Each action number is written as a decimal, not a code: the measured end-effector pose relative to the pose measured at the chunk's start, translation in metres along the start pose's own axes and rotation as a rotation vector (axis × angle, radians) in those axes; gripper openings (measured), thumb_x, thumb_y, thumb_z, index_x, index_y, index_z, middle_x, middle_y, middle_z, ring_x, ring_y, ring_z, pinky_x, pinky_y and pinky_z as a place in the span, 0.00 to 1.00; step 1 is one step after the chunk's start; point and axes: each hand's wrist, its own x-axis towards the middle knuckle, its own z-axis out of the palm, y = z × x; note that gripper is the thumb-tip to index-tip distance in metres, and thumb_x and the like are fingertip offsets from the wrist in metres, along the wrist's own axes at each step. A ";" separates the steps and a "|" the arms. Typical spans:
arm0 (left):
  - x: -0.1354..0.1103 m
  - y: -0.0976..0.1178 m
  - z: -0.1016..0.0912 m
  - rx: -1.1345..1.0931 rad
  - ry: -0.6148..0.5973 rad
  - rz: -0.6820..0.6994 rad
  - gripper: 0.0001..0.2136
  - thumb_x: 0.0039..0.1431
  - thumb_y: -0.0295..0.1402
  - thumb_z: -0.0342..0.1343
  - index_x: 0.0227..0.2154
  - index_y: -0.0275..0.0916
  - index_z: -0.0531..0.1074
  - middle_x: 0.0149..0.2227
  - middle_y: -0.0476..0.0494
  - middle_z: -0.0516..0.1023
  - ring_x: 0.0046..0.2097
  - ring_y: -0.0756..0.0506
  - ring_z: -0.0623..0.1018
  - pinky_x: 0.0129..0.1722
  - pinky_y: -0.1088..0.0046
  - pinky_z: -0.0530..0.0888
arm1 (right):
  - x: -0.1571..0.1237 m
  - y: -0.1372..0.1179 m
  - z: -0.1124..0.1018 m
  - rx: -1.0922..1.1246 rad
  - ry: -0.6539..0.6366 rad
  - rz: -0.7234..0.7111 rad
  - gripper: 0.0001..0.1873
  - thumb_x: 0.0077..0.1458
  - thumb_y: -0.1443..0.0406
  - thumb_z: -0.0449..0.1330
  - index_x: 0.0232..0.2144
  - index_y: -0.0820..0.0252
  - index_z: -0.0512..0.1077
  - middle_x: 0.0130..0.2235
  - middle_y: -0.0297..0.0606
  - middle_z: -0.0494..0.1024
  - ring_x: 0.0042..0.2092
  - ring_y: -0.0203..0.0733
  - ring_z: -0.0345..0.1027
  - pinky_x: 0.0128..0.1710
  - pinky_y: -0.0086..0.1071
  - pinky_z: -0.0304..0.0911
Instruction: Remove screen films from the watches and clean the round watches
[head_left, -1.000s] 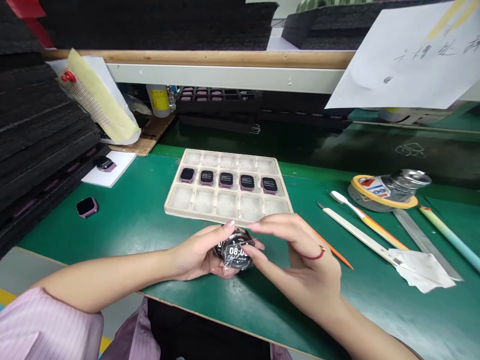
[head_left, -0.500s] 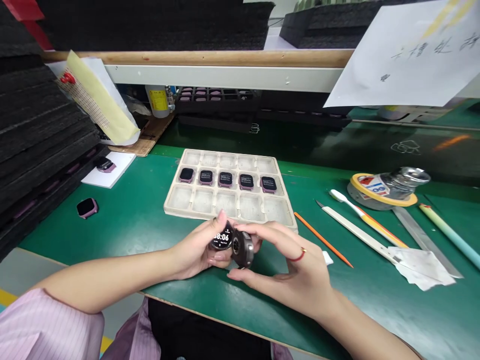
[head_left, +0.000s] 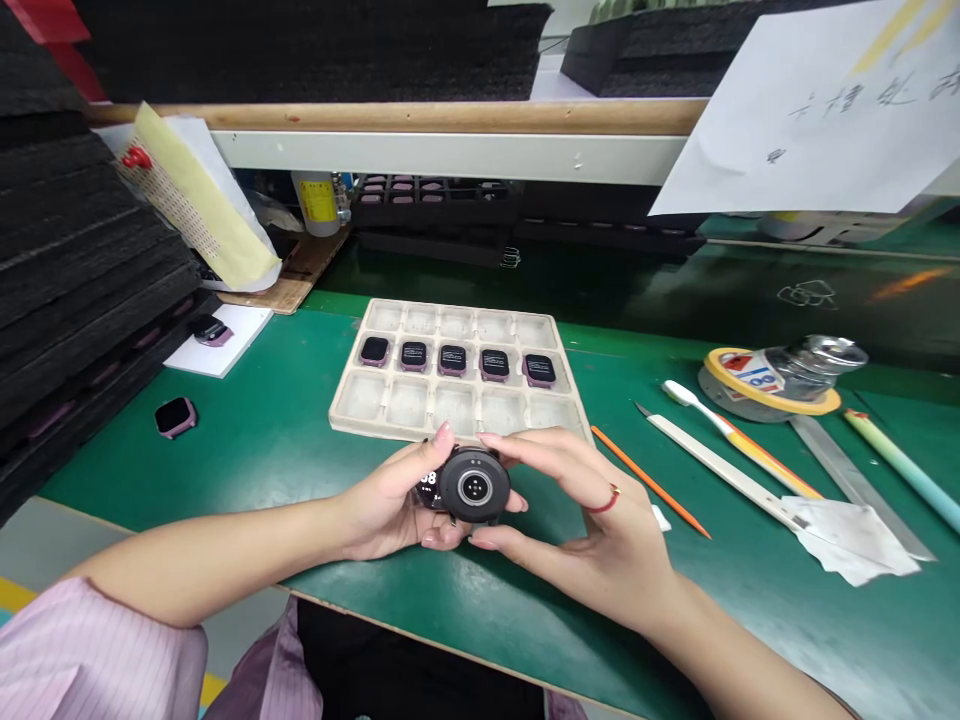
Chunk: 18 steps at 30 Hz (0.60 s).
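Observation:
My left hand [head_left: 397,500] is closed around a round smartwatch [head_left: 427,488] whose lit screen shows large white digits, partly covered. In front of it, my right hand [head_left: 592,515] grips a second round black smartwatch [head_left: 474,486] between thumb and fingers, its sensor back turned toward me. The two watch cases overlap and appear to touch. Just behind the hands lies a cream tray [head_left: 345,418] with square compartments. Its middle row holds several purple square watches [head_left: 452,359] with dark screens.
At right lie an orange stick [head_left: 651,482], a white knife [head_left: 724,470], a toothbrush [head_left: 731,435], a steel ruler [head_left: 862,485], a crumpled tissue [head_left: 855,540] and a metal-topped bottle [head_left: 817,365] in a tape roll. Another purple watch [head_left: 175,417] lies left. A shelf [head_left: 450,155] overhangs the back.
The right-hand watch has turned from edge-on so that its sensor back faces me, and it covers more of the left-hand watch's screen. Both hands stay in nearly the same place.

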 end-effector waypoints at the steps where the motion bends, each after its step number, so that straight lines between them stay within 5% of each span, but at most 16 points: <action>1: 0.000 0.000 0.000 -0.010 0.000 -0.001 0.26 0.53 0.55 0.63 0.35 0.32 0.78 0.30 0.40 0.81 0.19 0.56 0.68 0.15 0.82 0.58 | 0.000 0.001 0.000 -0.005 -0.001 -0.001 0.31 0.51 0.62 0.72 0.57 0.50 0.70 0.44 0.41 0.79 0.44 0.46 0.76 0.45 0.38 0.74; 18: 0.001 0.001 -0.001 -0.059 0.009 -0.026 0.25 0.52 0.53 0.65 0.39 0.32 0.77 0.35 0.37 0.83 0.19 0.55 0.71 0.15 0.82 0.59 | -0.004 0.004 0.000 -0.037 -0.058 -0.023 0.33 0.55 0.62 0.69 0.61 0.52 0.65 0.47 0.42 0.76 0.46 0.45 0.73 0.47 0.37 0.72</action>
